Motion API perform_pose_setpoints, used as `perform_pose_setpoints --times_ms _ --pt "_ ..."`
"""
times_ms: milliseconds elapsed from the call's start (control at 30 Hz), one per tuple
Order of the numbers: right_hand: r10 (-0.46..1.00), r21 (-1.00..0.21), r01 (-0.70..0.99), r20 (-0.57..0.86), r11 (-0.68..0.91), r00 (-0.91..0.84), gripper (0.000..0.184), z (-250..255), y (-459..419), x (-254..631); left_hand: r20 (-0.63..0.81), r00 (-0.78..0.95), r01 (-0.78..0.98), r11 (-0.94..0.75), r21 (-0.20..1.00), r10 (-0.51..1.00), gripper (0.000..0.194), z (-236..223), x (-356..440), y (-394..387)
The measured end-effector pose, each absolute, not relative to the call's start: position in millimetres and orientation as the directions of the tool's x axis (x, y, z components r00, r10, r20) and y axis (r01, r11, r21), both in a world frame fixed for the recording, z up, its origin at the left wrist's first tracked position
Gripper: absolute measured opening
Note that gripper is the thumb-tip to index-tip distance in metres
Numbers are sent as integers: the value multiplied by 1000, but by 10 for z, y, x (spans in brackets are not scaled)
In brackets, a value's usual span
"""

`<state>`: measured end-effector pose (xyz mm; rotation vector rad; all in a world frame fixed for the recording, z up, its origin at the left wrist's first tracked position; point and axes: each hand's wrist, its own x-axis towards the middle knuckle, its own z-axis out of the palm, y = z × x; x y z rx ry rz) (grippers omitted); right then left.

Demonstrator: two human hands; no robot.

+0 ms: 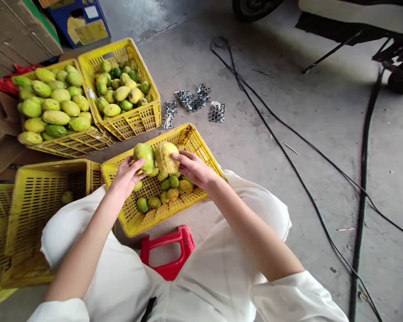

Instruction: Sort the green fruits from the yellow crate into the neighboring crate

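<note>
My left hand (126, 176) is closed around a green citrus fruit (144, 157), with the thumb across its front. My right hand (195, 167) grips a larger, yellow ribbed citrus fruit (166, 157) from its right side. The two fruits are held side by side, nearly touching, above a yellow plastic crate (137, 227) between my knees. Several small green and yellow citrus fruits (173, 194) lie on the bottom of that crate. Part of its inside is hidden behind my hands and the held fruits.
Two yellow crates of citrus, a left one (74, 146) and a right one (134, 126), stand ahead. Another crate (30, 214) is at my left. Crumpled wrappers (193, 99) and black cables (275, 114) lie on the floor. A red stool (164, 241) is beneath me; a parked vehicle (362, 18) stands far right.
</note>
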<state>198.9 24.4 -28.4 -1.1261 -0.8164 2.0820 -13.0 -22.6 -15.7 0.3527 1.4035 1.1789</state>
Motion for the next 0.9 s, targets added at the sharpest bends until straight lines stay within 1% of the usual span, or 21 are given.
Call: perform_pose_setpoints --times_ms 133,300,400,500,567,667,767,833,900 --pt "740 -726 -256 -487 -638 -463 66 -243 227 1994 -602 -210 -443 474 761 770 55 -138 -123 -222" --pt "751 -709 -285 -520 -645 -407 67 -238 256 2032 -629 -248 -523 445 727 737 46 -148 -131 -221" --pt "763 -706 -308 -524 -638 -380 67 -249 263 2031 -633 -245 -577 414 704 734 32 -141 -132 -209" --pt "758 -699 -322 -498 -638 -421 63 -252 253 2013 -646 -249 -613 399 682 721 17 -120 -125 -186" --pt "751 -691 -329 -486 -644 -447 60 -250 246 2002 -653 -267 -620 393 680 709 10 -117 -122 -171" --pt "746 -685 -331 -489 -649 -452 56 -249 242 1992 -640 -292 -617 371 694 711 7 -139 -124 -156" --pt "751 -687 -335 -486 -645 -447 53 -251 244 1983 -627 -305 -603 364 710 717 13 -161 -120 -152" --pt "748 -688 -330 -488 -647 -450 53 -251 243 1975 -624 -301 -591 373 716 721 17 -159 -110 -153" --pt "743 -690 -317 -490 -650 -456 55 -247 240 1971 -622 -289 -581 383 718 728 15 -147 -97 -155"
